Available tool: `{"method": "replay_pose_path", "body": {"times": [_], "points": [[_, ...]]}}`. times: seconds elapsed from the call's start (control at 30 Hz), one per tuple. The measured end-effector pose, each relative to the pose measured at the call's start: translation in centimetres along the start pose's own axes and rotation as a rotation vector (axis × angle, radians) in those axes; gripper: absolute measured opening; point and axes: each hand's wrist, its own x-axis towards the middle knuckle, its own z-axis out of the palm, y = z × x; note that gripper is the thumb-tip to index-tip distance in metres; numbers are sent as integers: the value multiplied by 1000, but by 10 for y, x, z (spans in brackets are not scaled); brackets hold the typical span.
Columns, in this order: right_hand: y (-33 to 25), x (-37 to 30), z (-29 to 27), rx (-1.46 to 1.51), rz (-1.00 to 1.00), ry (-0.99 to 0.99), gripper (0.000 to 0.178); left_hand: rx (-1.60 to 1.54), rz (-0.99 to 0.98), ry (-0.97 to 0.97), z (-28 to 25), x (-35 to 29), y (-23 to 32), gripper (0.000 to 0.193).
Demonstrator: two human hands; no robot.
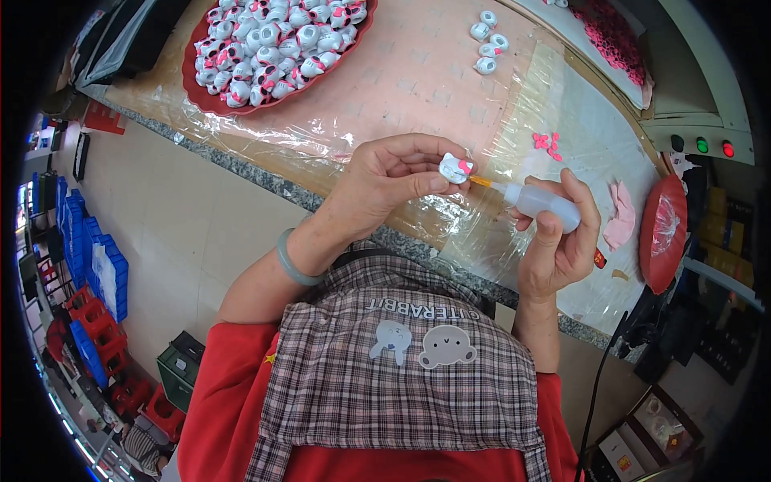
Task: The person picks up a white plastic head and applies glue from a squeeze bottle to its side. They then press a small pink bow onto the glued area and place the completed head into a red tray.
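Note:
Between the fingertips of my left hand (399,173) is a small white cat-head figurine (453,169) with a pink bow at one ear. My right hand (564,241) grips a translucent squeeze bottle (548,207), tilted so that its thin orange nozzle (483,183) points left at the figurine. The tip is at the bow side of the head; whether it touches I cannot tell. Both hands are above the near part of the film-covered table (385,120). Several loose pink bows (548,145) lie beyond the bottle.
A red scalloped tray (193,84) heaped with white-and-pink heads stands at the far left. Several white heads (483,48) lie at the back. A pink cloth (620,217) and a red dish (663,237) are at the right. The table's speckled stone edge (249,170) runs in front of me.

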Motion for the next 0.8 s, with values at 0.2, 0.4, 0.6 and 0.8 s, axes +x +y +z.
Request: {"method": "replay_pose_path", "body": {"times": [0.2,0.4,0.6,0.8], "points": [[5,7,-18,391,199,87,28,25,1,-21,-4,2,-1,30],[20,23,-44,416,495,124,29,59,7,8,-4,-1,-2,29],[38,30,-58,186,609,125,13,50,-22,-50,-3,2,-2,32],[41,45,-63,-526,398,-65,9,55,-22,-20,-3,2,-5,30]]}}
